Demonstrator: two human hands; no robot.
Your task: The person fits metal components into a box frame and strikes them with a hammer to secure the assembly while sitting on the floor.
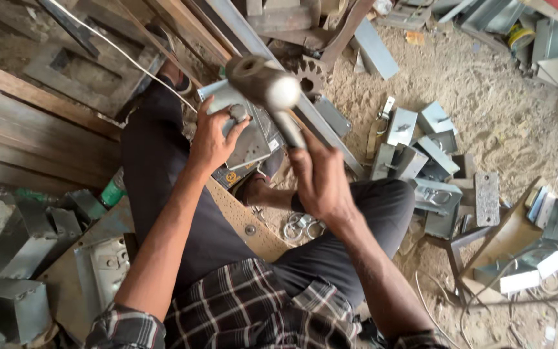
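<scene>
Right hand (321, 178) is closed around the hammer (271, 87) handle, fingers wrapped tight; the blurred grey head is raised above and just left of the fist. Left hand (211, 139) is pressed on a bent grey metal plate (248, 136), fingers spread over its upper left edge, thumb on its face. The plate is held over the lap, directly below the hammer head. More metal brackets (421, 145) are scattered on the sandy floor (485, 90) to the right.

Just below your left hand, mid-frame, a dark flat pack (232, 175) shows a round orange-yellow label (231, 176). At the upper right sits a yellow-banded tin (520, 37).
</scene>
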